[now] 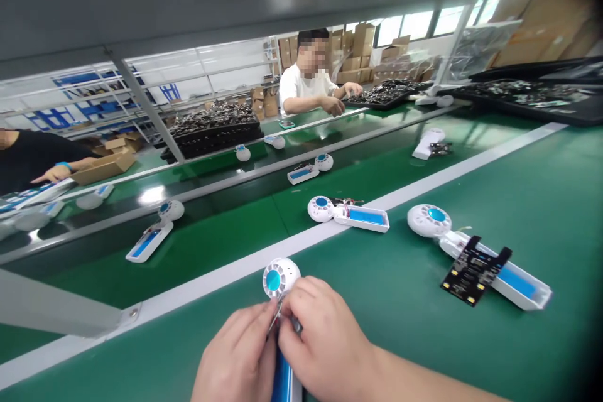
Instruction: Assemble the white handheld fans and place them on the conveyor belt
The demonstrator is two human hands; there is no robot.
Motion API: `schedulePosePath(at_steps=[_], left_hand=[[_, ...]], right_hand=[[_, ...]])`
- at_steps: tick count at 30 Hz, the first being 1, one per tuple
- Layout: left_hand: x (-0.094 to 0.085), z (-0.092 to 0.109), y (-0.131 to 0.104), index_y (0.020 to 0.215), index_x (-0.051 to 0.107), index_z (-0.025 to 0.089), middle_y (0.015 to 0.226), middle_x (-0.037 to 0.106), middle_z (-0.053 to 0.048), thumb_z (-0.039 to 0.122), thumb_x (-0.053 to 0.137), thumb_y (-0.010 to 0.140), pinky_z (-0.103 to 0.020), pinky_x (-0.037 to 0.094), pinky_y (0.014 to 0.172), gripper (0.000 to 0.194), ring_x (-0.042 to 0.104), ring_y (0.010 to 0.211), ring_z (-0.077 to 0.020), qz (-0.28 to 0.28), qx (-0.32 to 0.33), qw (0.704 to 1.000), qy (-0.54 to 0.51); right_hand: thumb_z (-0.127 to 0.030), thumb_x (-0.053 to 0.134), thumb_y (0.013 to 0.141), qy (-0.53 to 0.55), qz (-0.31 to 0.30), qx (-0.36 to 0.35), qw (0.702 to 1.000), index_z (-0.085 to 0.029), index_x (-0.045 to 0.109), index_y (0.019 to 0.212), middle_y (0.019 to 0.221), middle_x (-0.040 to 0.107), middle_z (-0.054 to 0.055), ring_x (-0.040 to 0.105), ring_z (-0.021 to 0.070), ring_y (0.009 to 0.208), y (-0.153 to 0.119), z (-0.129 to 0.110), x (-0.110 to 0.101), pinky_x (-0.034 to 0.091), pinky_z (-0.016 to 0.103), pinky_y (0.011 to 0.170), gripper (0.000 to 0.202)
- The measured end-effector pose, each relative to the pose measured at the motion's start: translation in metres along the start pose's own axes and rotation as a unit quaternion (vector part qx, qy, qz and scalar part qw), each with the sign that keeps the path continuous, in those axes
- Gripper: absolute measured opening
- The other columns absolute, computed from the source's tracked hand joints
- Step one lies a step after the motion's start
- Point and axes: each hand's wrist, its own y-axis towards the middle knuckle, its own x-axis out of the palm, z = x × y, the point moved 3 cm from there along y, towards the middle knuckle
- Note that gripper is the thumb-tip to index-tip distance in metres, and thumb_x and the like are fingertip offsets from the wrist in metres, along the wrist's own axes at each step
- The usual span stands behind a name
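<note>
At the lower centre, my left hand [238, 355] and my right hand [325, 339] close round the neck of a white handheld fan [281, 276], which has a round head with a blue disc. Its lower body shows a blue strip below my fingers. The fingertips of both hands pinch at the joint under the head, where a small thin part shows between them; most of it is hidden. To the right lies another open white fan [428, 221] with a black circuit board [475, 271] resting on its handle.
An open fan [362, 218] lies across the white rail [235, 271]. More fans are on the green conveyor [249, 213]. Across it, a person in white [306, 88] reaches to a black tray of parts [386, 94]. A metal post [51, 304] stands at left.
</note>
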Motion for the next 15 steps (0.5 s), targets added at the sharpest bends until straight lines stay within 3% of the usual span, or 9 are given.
schedulePosePath(at_steps=[6, 8, 10, 12, 15], left_hand=[[-0.003, 0.005, -0.002, 0.110, 0.071, 0.020, 0.099, 0.077, -0.007, 0.011, 0.051, 0.087, -0.024, 0.059, 0.079, 0.032, 0.073, 0.085, -0.0177, -0.020, 0.006, 0.999, -0.032], [0.001, 0.007, -0.002, 0.108, 0.073, 0.023, 0.101, 0.077, -0.007, 0.016, 0.050, 0.088, -0.025, 0.060, 0.078, 0.031, 0.073, 0.086, -0.0190, -0.054, -0.031, 0.996, -0.070], [0.003, 0.000, 0.001, 0.105, 0.074, 0.026, 0.105, 0.076, -0.005, 0.025, 0.050, 0.089, -0.025, 0.060, 0.079, 0.029, 0.073, 0.090, -0.0207, -0.092, -0.133, 0.978, -0.133], [0.001, -0.019, 0.007, 0.106, 0.073, 0.025, 0.108, 0.076, -0.004, 0.033, 0.053, 0.087, -0.028, 0.059, 0.083, 0.028, 0.072, 0.096, -0.0229, -0.110, -0.274, 0.934, -0.200], [-0.023, -0.065, 0.028, 0.118, 0.066, 0.021, 0.113, 0.074, -0.007, 0.041, 0.057, 0.082, -0.038, 0.056, 0.090, 0.042, 0.070, 0.102, -0.0289, -0.061, -0.436, 0.881, -0.175]], right_hand=[[-0.013, 0.041, 0.083, -0.035, -0.008, -0.051, 0.998, -0.018, 0.051, 0.070, 0.073, 0.057, 0.005, 0.050, 0.0187, 0.070, -0.007, -0.002, 0.005, 0.042, 0.034, 0.066, 0.017], [-0.013, 0.042, 0.082, -0.050, -0.013, -0.046, 0.998, -0.018, 0.053, 0.070, 0.073, 0.058, 0.005, 0.051, 0.0194, 0.070, -0.009, -0.003, 0.007, 0.043, 0.035, 0.067, 0.017], [-0.014, 0.046, 0.081, -0.054, -0.021, -0.015, 0.998, -0.019, 0.055, 0.071, 0.074, 0.060, 0.005, 0.054, 0.0200, 0.072, -0.006, 0.000, 0.006, 0.045, 0.037, 0.070, 0.014], [-0.017, 0.052, 0.080, -0.040, -0.034, 0.028, 0.998, -0.020, 0.058, 0.075, 0.078, 0.063, 0.003, 0.057, 0.0204, 0.076, 0.003, 0.010, -0.001, 0.047, 0.036, 0.074, 0.008], [-0.023, 0.054, 0.083, -0.080, -0.031, 0.067, 0.994, -0.019, 0.064, 0.102, 0.104, 0.067, 0.007, 0.059, 0.0222, 0.100, 0.024, 0.040, -0.023, 0.047, 0.034, 0.090, 0.022]])
